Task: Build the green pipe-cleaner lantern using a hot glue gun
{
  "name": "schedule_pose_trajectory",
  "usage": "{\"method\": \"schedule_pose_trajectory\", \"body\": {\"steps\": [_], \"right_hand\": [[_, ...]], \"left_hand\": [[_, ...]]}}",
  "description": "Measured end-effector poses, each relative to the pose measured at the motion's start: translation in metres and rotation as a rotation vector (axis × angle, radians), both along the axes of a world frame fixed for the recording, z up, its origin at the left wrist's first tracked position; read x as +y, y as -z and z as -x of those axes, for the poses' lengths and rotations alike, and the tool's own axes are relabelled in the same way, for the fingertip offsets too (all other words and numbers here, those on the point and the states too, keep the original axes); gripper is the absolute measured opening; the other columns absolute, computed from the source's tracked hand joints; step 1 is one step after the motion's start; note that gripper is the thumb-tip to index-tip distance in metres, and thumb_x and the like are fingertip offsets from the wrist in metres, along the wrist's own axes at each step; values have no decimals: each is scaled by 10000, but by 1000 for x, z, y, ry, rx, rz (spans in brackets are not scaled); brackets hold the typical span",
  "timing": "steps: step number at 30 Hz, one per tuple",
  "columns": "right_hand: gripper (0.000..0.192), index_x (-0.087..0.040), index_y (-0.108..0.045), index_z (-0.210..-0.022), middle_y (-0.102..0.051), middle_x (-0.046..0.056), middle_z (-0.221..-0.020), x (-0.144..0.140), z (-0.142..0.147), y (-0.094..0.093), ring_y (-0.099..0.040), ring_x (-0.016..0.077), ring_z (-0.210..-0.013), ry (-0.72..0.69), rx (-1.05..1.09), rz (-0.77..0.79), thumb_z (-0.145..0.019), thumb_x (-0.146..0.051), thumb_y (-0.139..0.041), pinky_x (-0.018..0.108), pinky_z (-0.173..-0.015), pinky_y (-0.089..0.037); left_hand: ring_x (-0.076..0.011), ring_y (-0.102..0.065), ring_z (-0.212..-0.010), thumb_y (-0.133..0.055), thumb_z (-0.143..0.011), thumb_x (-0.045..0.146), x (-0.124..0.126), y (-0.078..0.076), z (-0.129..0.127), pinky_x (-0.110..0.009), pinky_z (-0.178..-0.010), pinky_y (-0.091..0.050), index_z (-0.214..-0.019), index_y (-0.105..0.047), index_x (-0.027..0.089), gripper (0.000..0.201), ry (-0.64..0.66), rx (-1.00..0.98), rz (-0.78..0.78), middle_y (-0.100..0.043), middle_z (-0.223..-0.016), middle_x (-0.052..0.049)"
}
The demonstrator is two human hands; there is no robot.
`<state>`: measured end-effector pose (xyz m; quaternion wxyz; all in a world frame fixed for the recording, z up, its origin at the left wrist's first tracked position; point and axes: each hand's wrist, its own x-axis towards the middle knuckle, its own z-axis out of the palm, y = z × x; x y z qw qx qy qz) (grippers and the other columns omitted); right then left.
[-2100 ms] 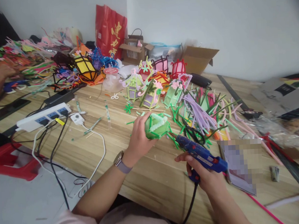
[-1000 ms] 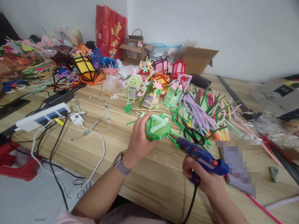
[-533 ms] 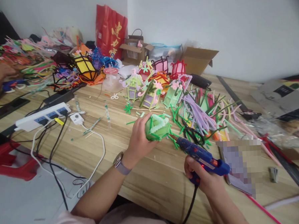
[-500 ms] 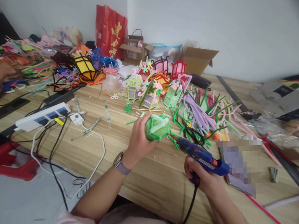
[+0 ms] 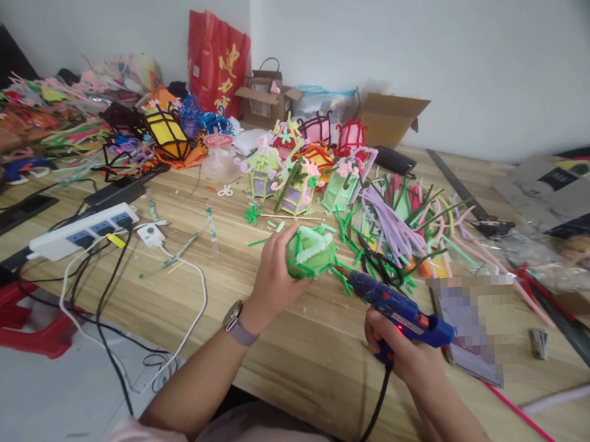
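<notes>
left hand (image 5: 273, 275) gripped green lantern (image 5: 310, 252); right hand (image 5: 398, 351) clutched glue gun (image 5: 398, 306), nozzle at lantern's edge. gluing step likely; next needed steady trigger squeeze.

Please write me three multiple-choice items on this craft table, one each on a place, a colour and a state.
1. Where is the white power strip?
A. left of the person's hands
B. right of them
C. on the red stool

2. What colour is the glue gun?
A. yellow
B. blue
C. white

3. How is the green lantern kept?
A. lying loose on the table
C. hanging on a hook
B. gripped in the left hand

Answers: 1 A, it lies on the table's left part; 2 B, its body in the right hand is blue; 3 B, the fingers wrap its side.
</notes>
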<state>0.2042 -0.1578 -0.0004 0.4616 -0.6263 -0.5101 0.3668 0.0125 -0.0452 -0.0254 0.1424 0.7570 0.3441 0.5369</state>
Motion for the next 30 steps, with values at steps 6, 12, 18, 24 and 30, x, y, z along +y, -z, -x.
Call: {"method": "schedule_pose_trajectory", "body": {"steps": [6, 12, 18, 24, 30], "right_hand": [[505, -208, -501, -440, -510, 5, -379, -3, 7, -5, -451, 109, -351, 68, 22, -2, -786, -550, -641, 252, -395, -372], [514, -209, -507, -443, -521, 12, -382, -2, 3, -6, -460, 116, -346, 17, -26, 10, -809, -555, -614, 258, -387, -372], [528, -204, -519, -434, -535, 26, -385, 0, -1, -4, -480, 123, -349, -27, -33, 34, -800, -572, -615, 256, -387, -390], [535, -207, -503, -428, -515, 15, -379, -2, 4, -5, -460, 113, -349, 47, -25, 16, -782, -588, -629, 253, -389, -370], [535, -204, -499, -430, -518, 17, -386, -3, 3, -5, -469, 111, -359, 31, -39, 24, -793, -578, -621, 246, -403, -377]], "left_hand": [[-296, -525, -1203, -731, -777, 389, 0, 0, 0, -459, -1018, -435, -1430, -305, 215, 799, 5, 8, 10, -537, -1295, -155], [-291, -522, -1203, -720, -785, 387, 1, 0, 1, -455, -1017, -434, -1429, -297, 225, 788, 9, -6, 9, -533, -1302, -149], [-286, -526, -1197, -731, -777, 371, 0, -2, 1, -445, -1011, -445, -1422, -313, 211, 785, 4, -5, -3, -540, -1293, -151], [-286, -528, -1199, -733, -777, 366, 0, -2, 0, -446, -1013, -446, -1426, -304, 221, 792, 5, -5, 1, -539, -1301, -148], [-285, -527, -1198, -730, -780, 366, 0, -1, 0, -443, -1011, -446, -1434, -294, 222, 799, 10, -8, -5, -533, -1304, -148]]}}
